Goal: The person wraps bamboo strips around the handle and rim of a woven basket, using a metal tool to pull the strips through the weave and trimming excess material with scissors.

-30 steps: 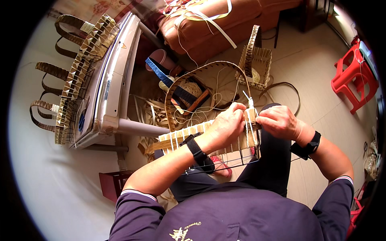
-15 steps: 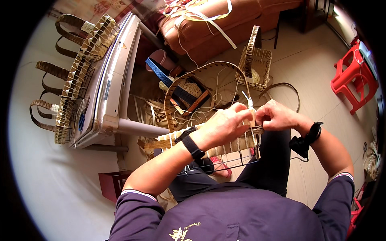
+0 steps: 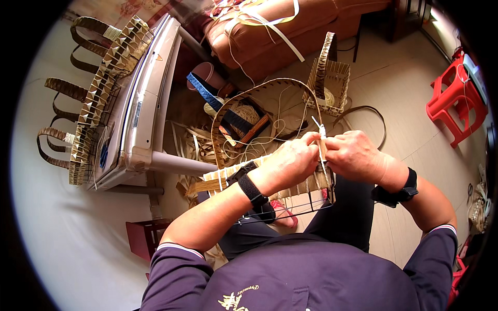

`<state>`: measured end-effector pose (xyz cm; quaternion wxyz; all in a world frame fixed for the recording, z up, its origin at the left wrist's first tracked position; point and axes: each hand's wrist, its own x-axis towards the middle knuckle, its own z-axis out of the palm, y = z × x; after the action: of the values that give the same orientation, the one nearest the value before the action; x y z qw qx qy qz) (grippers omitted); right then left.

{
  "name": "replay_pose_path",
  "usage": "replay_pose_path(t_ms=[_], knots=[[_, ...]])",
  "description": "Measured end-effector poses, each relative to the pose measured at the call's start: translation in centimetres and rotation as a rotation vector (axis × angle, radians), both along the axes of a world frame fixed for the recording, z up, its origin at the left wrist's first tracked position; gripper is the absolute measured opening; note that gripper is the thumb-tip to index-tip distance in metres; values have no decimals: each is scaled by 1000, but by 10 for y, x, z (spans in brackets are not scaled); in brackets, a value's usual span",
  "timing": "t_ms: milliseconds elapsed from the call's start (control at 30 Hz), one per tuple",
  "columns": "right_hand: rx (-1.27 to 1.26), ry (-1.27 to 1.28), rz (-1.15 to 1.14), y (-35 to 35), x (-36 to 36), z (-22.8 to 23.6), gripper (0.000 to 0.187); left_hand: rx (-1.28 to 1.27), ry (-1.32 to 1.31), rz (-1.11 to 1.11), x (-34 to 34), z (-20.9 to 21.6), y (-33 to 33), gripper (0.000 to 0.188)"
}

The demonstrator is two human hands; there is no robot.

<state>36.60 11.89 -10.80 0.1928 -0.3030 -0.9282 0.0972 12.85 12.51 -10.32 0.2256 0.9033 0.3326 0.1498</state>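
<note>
A half-woven basket with a black wire frame (image 3: 290, 213) rests on my lap, pale strips woven along its side. Its tall arched handle (image 3: 259, 84) rises on the far side, with white cord (image 3: 322, 130) wrapped near the right foot. My left hand (image 3: 294, 159) is closed at that corner, its thumb and fingers pinching at a tan flat strip (image 3: 323, 149). Right against the strip's other side, my right hand (image 3: 355, 155) is closed too, fingers curled toward the left fingertips. The fingers partly hide the strip, and what lies inside the right grip is hard to see.
Beyond the lap basket are a dark basket with balls of twine (image 3: 244, 122), a small woven basket (image 3: 332, 85) and loose strips (image 3: 194, 142). Finished baskets (image 3: 96, 98) line the table (image 3: 142, 114) at left. A red stool (image 3: 457, 101) stands right, a brown sofa (image 3: 290, 36) behind.
My right hand has shifted left and turned, now meeting the left fingertips at the strip. My left hand has dipped slightly, and the basket's corner is a little more covered.
</note>
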Motion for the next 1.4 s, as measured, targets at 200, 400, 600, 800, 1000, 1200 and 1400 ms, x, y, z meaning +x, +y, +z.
replay_pose_path(t_ms=[200,400,600,800,1000,1200,1400], knots=[[88,-88,62,0,-4,-2,10,172,-9,1,0,-9,-5,10],[-6,-100,11,-2,-6,0,9,213,-10,44,4,-14,-8,9],[-710,113,-186,18,3,-4,19,8,-49,30,2,-10,-6,11],[-1067,337,-156,30,28,-10,14,-104,-50,96,4,-5,-2,20],[-641,384,-3,25,32,-24,10,-128,3,75,4,-5,6,18],[-698,414,19,22,34,-25,11,-386,-42,123,5,0,7,16],[-723,480,82,22,34,-21,8,-377,-95,182,5,-11,3,16]])
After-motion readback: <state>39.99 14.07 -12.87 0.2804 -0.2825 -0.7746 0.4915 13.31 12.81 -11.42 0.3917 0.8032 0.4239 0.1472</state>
